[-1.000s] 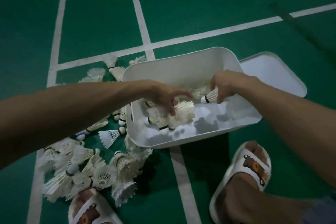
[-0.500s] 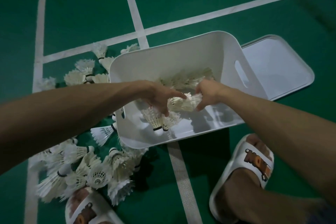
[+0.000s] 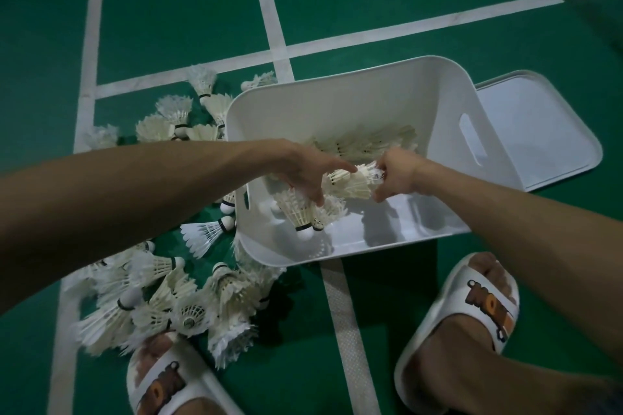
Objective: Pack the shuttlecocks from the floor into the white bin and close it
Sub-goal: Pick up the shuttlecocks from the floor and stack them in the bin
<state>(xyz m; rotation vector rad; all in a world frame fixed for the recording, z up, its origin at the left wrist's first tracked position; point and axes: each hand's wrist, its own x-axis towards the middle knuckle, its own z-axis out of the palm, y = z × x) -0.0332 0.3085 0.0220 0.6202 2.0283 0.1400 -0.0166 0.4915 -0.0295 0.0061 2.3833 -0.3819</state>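
Dozens of shuttlecocks (image 3: 161,300) lie heaped on the floor (image 3: 387,313), left of the white bin (image 3: 337,111). Bin contents: a few loose near its left wall, a row along the far wall. Above them, the left hand (image 3: 303,175) and right hand (image 3: 394,175) have fingers clamped on opposite ends of a nested stack (image 3: 354,184). The lid (image 3: 539,131) lies off, beyond the bin. A second ago the hands were apart.

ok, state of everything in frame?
white bin: open, partly filled
lid: off, lying flat beside bin
floor shuttlecocks: loose pile, unpacked
shuttlecock stack: nested, held over bin
right hand: pinches stack's feather end
left hand: grips shuttlecock bunch, forefinger at stack
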